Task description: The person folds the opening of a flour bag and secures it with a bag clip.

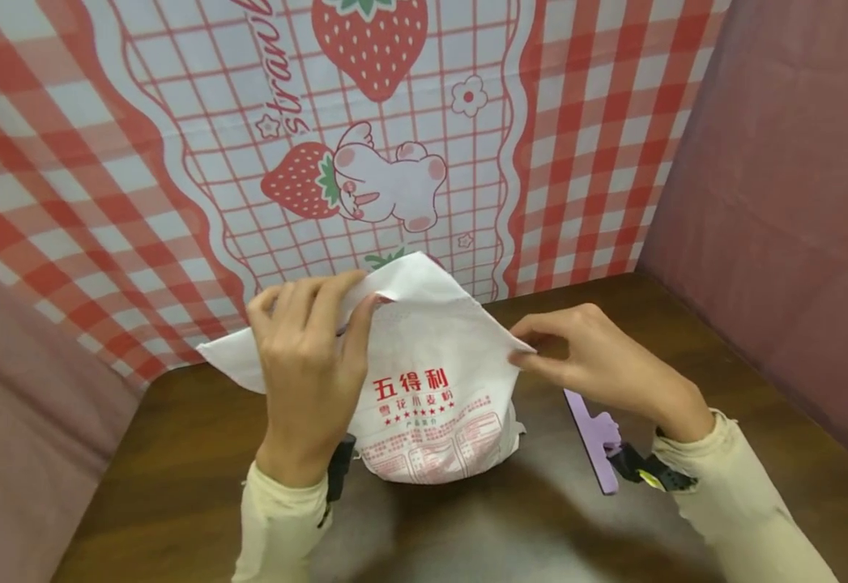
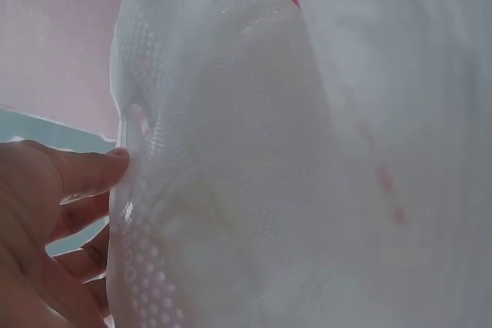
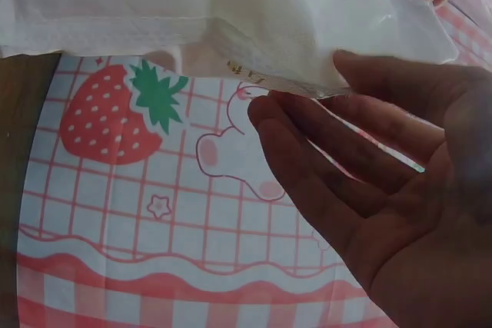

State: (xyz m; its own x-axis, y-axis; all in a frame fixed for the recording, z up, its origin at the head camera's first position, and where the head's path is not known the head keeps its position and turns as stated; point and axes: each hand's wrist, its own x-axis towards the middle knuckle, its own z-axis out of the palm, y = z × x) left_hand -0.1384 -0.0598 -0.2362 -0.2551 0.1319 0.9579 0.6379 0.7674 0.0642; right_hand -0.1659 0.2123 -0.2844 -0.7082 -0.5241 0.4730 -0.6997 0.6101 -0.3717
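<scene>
A white flour bag (image 1: 431, 340) with red printing stands on the table, its upper part pulled up and slanted. My left hand (image 1: 307, 348) grips the upper edge left of centre; a pointed corner sticks out to its left. In the left wrist view, the thumb (image 2: 96, 170) lies on the near side of the bag's edge, with the fingers behind. The right corner of the bag is pinched between the thumb and fingers of my right hand (image 1: 584, 348). The right wrist view shows the bag's seamed edge (image 3: 154, 32) running to that pinch.
A purple sealing clip (image 1: 590, 441) lies on the brown wooden table (image 1: 198, 453), below my right hand and close to the wrist strap. Behind the bag rises a strawberry-printed checked cloth (image 1: 584, 146). Pink cloth (image 1: 752, 178) hangs at both sides.
</scene>
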